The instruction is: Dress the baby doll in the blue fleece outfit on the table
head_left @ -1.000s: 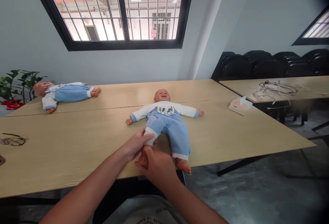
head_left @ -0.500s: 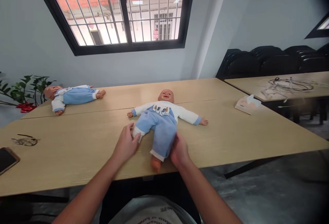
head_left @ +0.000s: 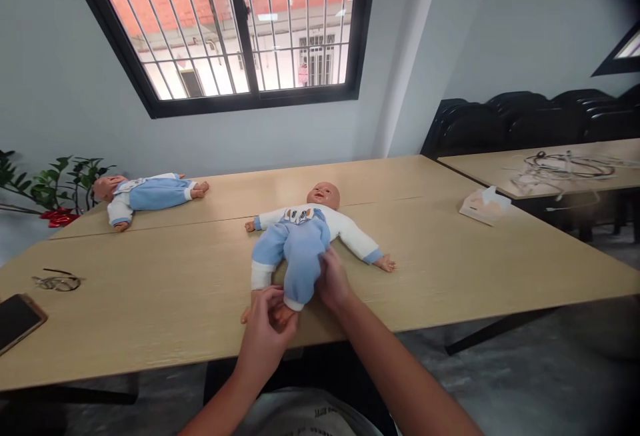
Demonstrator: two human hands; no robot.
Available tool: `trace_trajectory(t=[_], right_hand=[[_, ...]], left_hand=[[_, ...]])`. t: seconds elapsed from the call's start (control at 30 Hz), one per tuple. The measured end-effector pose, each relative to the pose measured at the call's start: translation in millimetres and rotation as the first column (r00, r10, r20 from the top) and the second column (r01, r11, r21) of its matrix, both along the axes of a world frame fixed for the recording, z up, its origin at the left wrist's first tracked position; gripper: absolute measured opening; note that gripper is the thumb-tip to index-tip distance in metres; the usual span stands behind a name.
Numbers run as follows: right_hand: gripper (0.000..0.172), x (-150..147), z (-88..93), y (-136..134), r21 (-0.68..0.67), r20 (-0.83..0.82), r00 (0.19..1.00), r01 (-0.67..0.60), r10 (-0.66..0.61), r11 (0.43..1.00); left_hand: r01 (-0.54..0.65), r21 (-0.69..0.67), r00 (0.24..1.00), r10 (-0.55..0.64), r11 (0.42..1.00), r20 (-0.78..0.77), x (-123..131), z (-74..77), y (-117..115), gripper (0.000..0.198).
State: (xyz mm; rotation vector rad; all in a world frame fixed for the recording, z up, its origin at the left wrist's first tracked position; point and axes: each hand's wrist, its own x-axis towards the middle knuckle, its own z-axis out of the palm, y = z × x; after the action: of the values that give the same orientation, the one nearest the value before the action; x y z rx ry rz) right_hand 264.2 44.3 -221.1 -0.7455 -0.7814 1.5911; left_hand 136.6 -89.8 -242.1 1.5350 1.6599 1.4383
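Observation:
A baby doll lies on its back on the wooden table, head toward the window. It wears a white top with blue cuffs, a cartoon face on the chest, and blue trousers with white leg cuffs. At its lower end my left hand is closed around the foot of the leg on the right, just below the white cuff. My right hand grips the outer side of that same leg near the knee; some of its fingers are hidden behind the blue cloth. The other leg rests on the table.
A second, similarly dressed doll lies at the back left, near a plant. Glasses and a phone are on the left. A tissue pack sits right; cables lie on another table by black chairs.
My left hand has moved from the doll's left-side leg cuff to the foot of the other leg. My right hand has shifted slightly up along that leg. The doll has turned a little.

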Motion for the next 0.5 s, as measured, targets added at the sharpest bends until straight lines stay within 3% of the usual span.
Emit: trace_trajectory(t=[0.1,0.17,0.33,0.5], right_hand=[[0.036,11.4,-2.1,7.1,0.044,0.114,0.993,-0.002,-0.003,0.999],[0.038,23.7,-3.6,16.6,0.058,0.178,0.984,0.006,-0.016,0.998],[0.039,52.9,-2.8,54.1,0.102,0.324,0.932,0.136,-0.162,0.986],[0.034,64.8,-2.5,81.5,0.139,0.442,0.846,0.265,-0.299,0.954]], left_hand=[[0.035,-0.139,0.957,0.007,0.99,0.289,-14.7,5.2,-1.0,0.04],[0.048,-0.225,0.928,0.04,0.973,0.371,-29.3,11.8,-6.3,0.042],[0.083,-0.314,0.896,0.068,0.946,0.44,-66.2,38.1,-24.6,0.044],[0.085,-0.32,0.893,0.07,0.943,0.444,-70.8,55.4,-32.4,0.046]])
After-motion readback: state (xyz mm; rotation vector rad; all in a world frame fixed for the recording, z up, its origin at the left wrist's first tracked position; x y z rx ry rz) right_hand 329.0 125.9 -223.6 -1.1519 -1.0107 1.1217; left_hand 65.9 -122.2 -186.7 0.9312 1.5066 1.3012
